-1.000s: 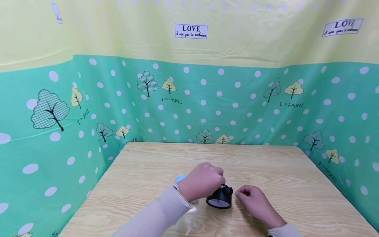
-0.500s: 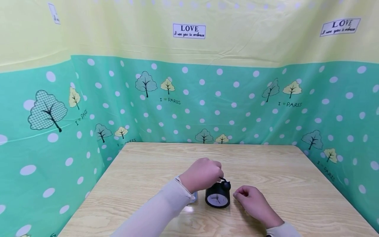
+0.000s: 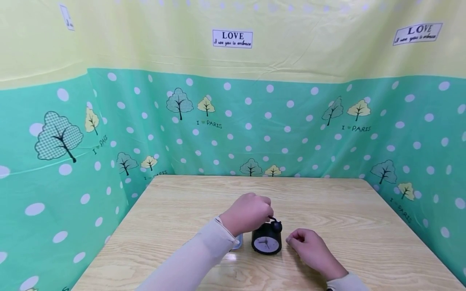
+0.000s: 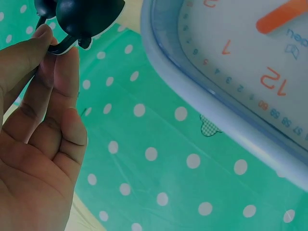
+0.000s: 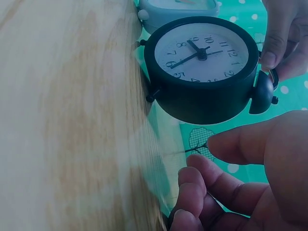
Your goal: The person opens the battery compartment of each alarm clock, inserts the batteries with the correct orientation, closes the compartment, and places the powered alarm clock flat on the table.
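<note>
A small round black alarm clock [image 3: 267, 244] with a white dial and bells on top stands upright on the table, its face toward me. My left hand [image 3: 249, 214] reaches over from the left and pinches the thin handle [image 4: 62, 47] above the bells between thumb and fingers. Just left of it is a light blue clock [image 4: 240, 72] with orange numerals, mostly hidden behind my left wrist in the head view. My right hand [image 3: 309, 248] rests to the right of the black clock, fingers loosely bent and holding nothing, a short gap from its side.
The clocks are near the front middle of a light wood-grain table [image 3: 204, 194]. A green and yellow curtain [image 3: 251, 121] with white dots and printed trees surrounds the table at the back and both sides.
The black clock, tipped with its dial slanting downward a second ago, has been righted so the dial faces me. My left hand rose slightly with the handle; the right hand stayed nearly in place.
</note>
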The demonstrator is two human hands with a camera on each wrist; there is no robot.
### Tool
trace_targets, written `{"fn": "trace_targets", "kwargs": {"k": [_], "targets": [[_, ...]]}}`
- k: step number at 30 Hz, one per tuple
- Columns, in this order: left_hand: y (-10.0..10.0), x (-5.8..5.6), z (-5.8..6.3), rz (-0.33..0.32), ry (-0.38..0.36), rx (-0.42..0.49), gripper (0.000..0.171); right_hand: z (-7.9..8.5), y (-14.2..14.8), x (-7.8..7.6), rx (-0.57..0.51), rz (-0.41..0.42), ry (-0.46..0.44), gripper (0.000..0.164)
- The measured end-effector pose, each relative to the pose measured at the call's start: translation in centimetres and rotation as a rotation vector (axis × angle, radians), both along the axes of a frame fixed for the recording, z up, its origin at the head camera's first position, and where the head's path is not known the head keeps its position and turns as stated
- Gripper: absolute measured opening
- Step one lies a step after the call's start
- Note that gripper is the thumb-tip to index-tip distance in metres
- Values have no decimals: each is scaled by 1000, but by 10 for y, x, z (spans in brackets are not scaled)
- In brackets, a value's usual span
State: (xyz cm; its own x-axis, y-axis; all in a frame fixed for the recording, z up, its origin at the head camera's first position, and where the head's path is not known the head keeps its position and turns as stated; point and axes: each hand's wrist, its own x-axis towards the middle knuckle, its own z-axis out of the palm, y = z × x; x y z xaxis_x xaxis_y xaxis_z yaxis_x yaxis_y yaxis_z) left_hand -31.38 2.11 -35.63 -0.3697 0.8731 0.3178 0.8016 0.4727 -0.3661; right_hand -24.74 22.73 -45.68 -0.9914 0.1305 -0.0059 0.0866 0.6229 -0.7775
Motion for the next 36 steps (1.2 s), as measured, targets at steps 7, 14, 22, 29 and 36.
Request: {"fn": "trace_targets", "kwargs": {"k": [7,14,22,29,36], "targets": [[0,-2,-3,8,-33,33,7,0,-1,0,-4,14,-9,11],[-2,-3,-6,23,-35,44,7,0,-2,0,-23,27,-33,13],[-4,-2,-6,8,-51,62,6,0,-2,1,3,24,-27,12],[-17,-5,-9,4,-56,83,11,-2,-1,0,6,21,-26,10],[-38,-6,-13,-19,-46,163,10,0,-1,1,-4,42,-14,10]]}}
